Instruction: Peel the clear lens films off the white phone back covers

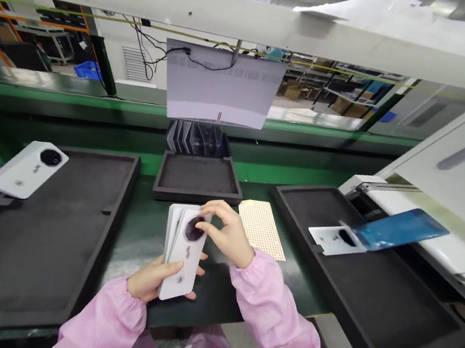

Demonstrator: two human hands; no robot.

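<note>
A small stack of white phone back covers [183, 264], each panel upright and tilted a little, is held over the green bench in front of me. My left hand [157, 278] is wrapped round the lower part, thumb across the front panel and fingertips showing at its right edge. My right hand [228, 230] grips the top of the front cover, its thumb beside the round black camera window [195, 229] and its fingers over the upper edge. The panels behind are fanned slightly to the left and mostly hidden.
Black foam trays stand at left [114, 225], centre [197, 195] and right [387, 342]. White covers [27, 172] lie on the left tray edges. A cover with blue film [401, 229] lies across the right tray. A sticker sheet [262, 229] is beside my right hand. A monitor [222, 89] hangs ahead.
</note>
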